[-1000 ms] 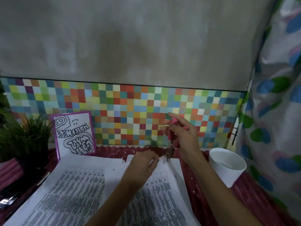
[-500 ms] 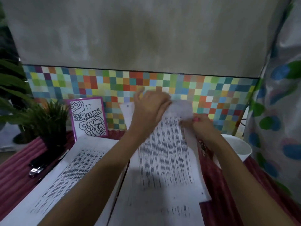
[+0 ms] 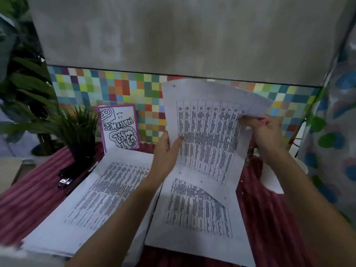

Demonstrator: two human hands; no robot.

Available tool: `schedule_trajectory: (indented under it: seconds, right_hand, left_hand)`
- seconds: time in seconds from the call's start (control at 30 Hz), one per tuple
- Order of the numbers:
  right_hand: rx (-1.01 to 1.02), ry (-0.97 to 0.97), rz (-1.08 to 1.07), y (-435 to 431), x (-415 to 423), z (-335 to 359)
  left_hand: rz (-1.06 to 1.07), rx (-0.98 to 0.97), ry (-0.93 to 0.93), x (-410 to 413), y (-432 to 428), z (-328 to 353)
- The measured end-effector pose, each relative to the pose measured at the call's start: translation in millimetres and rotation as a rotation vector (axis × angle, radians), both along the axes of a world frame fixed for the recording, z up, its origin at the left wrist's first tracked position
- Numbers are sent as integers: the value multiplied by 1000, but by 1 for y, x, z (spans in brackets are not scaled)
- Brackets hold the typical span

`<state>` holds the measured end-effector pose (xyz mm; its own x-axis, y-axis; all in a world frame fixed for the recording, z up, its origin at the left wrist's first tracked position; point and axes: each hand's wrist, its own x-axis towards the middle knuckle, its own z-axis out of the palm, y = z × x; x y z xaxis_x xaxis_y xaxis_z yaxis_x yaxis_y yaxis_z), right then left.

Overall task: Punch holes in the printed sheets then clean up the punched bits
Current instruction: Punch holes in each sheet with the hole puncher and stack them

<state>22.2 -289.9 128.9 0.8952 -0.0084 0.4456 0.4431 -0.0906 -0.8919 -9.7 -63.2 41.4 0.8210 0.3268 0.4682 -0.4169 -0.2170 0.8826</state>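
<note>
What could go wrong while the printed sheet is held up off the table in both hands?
The lifted sheet is bowed between the left hand and right hand, so it might crease or tear. The right hand also grips a pink-handled tool against the paper's edge, which could snag it or slip. Loose punched bits nearby might scatter over the red cloth.

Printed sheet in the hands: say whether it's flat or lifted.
The printed sheet is lifted: left hand grips its left edge, right hand its right.
</note>
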Motion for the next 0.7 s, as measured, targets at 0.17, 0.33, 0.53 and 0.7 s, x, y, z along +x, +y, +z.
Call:
schedule_trajectory:
  seconds: [0.17, 0.33, 0.53, 0.7]
  right_hand:
    - [-19, -39, -97, 10, -5, 18]
    - [-27, -117, -197, 42, -2, 62]
    - [-365, 235, 30, 112, 9, 49]
    - [-848, 457, 246, 173, 12, -29]
  left_hand:
    - [65, -42, 26, -3, -1, 12]
    - [118, 107, 70, -18, 38, 84]
    - [235, 140, 363, -51, 136, 109]
    - [310, 327, 686, -91, 192, 40]
